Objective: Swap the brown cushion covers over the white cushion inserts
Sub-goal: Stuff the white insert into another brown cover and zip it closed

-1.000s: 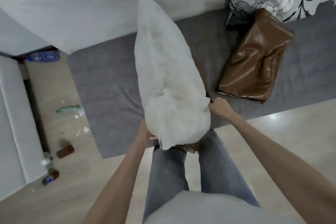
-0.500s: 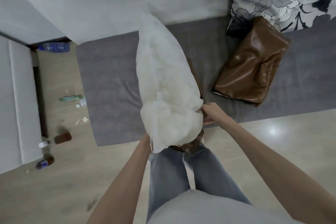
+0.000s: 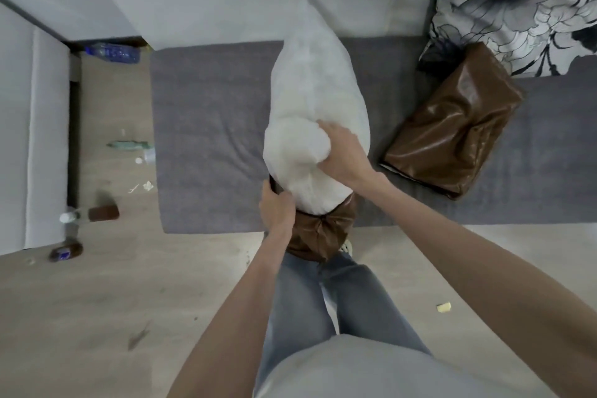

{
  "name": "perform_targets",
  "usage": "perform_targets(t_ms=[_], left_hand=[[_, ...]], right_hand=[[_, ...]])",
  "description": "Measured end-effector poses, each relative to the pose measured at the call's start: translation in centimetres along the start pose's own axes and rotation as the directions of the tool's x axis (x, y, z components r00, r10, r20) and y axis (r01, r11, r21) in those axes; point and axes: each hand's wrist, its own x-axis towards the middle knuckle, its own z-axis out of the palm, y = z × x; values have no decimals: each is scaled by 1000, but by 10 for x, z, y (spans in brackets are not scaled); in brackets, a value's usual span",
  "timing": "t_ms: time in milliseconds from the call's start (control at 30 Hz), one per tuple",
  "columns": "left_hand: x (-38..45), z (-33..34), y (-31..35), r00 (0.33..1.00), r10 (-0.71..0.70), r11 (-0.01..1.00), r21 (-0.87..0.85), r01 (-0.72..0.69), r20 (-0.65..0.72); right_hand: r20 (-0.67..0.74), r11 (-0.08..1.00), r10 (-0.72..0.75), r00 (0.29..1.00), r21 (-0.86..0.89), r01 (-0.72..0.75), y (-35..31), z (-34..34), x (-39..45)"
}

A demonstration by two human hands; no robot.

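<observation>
One puffy white insert (image 3: 315,100) (glossy brown cover (image 3: 318,234))

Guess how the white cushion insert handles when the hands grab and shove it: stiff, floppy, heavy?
Probably soft and squashy: the white insert bulges around the right hand pressing into it. Likely light for its bulk, since it stands tall with only its lower end in the brown cover, which the left hand grips. It would likely flop over if released.
</observation>
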Motion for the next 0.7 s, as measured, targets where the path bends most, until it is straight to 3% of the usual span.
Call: perform_targets(t_ms=[133,267,333,400,467,567,700], left_hand=[[-12,15,-5,950,-309,912,-272,309,42],[-37,26,-10,855,-504,825,-225,519,124],[-52,26,-16,739,-618,704,-229,672,270],[-62,19,-21,603,-642,608,-166,777,473],[-66,13,-27,494,-614,596,-50,802,616],[-65,7,-27,490,-570,692,63,719,660],[-59,4,-19,597,-533,793,108,600,600]], right_hand=[[-115,992,-50,992,111,63,-13,-17,11],[-123,985,-32,992,163,52,-20,-21,16],[-128,987,-66,990,140,84,-16,-20,12],[-95,989,-103,990,94,112,-10,-17,4],[-37,991,-102,994,85,105,-1,-8,-6],[108,997,-72,992,35,68,7,10,-24],[196,1000,-11,981,-2,12,9,33,-36]])
